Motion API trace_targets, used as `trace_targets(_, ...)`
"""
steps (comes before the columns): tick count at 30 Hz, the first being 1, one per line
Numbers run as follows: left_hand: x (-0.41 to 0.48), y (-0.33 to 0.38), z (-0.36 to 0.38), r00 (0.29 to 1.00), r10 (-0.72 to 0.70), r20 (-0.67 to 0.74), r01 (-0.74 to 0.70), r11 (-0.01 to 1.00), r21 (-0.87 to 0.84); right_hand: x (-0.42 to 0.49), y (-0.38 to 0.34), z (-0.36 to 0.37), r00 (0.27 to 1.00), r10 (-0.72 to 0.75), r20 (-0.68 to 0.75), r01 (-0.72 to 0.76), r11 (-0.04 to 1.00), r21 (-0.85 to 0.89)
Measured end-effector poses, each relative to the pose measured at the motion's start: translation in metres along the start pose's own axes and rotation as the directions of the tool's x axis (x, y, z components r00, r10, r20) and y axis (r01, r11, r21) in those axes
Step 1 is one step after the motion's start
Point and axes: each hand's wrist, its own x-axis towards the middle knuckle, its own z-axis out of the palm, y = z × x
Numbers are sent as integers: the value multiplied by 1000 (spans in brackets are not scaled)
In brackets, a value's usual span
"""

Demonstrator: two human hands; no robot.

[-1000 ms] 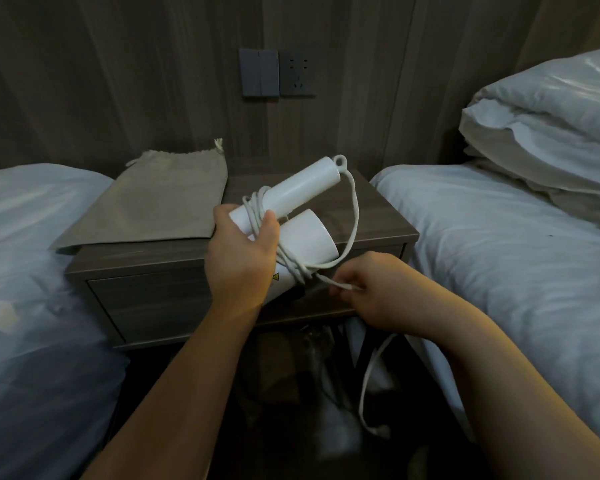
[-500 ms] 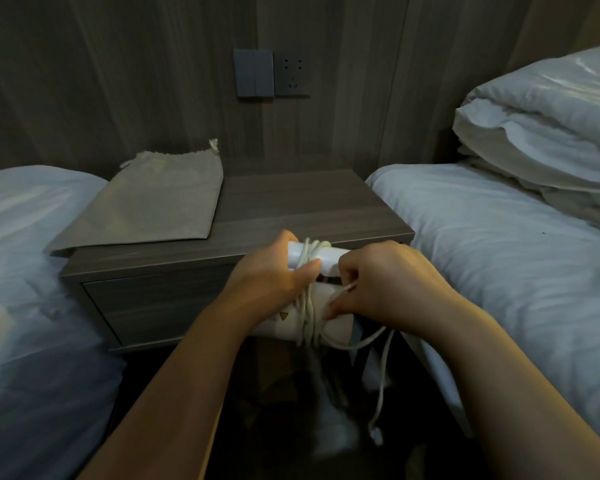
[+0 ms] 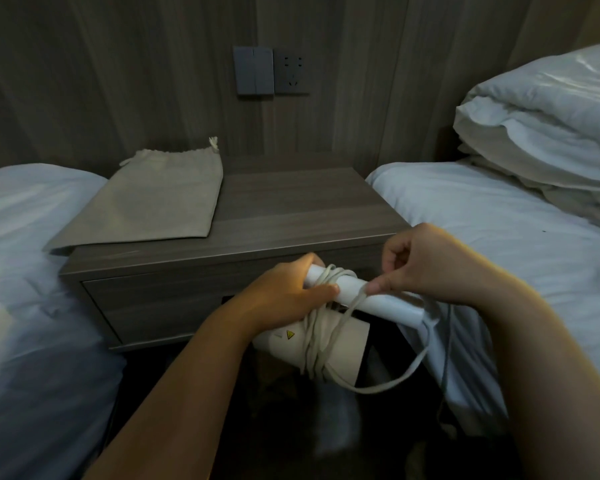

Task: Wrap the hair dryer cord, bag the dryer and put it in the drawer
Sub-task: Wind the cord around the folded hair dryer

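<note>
In front of the desk (image 3: 291,216) drawer, my left hand (image 3: 284,292) grips the hair dryer (image 3: 329,337) while my right hand (image 3: 426,261) pinches the cord (image 3: 352,306); I should keep each turn taut and close beside the last.

A small yellow triangular warning sign stood on the white hair dryer (image 3: 329,344) barrel, at about seven o'clock from the wound cord; no lettering could be read.
</note>
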Motion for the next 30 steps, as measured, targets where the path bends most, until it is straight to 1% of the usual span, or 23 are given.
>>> trace_targets(4,0,1,0,1000,0,1,0,997,-72,7,7,13,1000,19,17,-21,993,117)
trace_targets(9,-1,2,2,1000,0,12,1,995,-99,9,3,23,991,66,113,-75,994,82)
trace_targets(13,0,0,2,999,-14,41,17,996,-85,10,6,27,972,118,203,-140,985,98)
trace_targets(16,1,0,4,997,-42,58,48,992,-117,12,10,32,975,140,171,-163,979,125)
trace_targets(20,1,1,6,997,-59,59,68,981,-180,14,10,34,967,193,167,-218,965,147)
trace_targets(23,0,2,10,997,-47,53,53,991,-120,14,8,35,967,214,140,-229,968,102)
trace_targets(26,0,3,13,998,-45,45,47,997,-56,14,8,37,962,228,150,-238,970,52)
trace_targets(30,0,2,14,1000,-26,14,26,998,-56,14,7,39,967,203,155,-215,975,62)
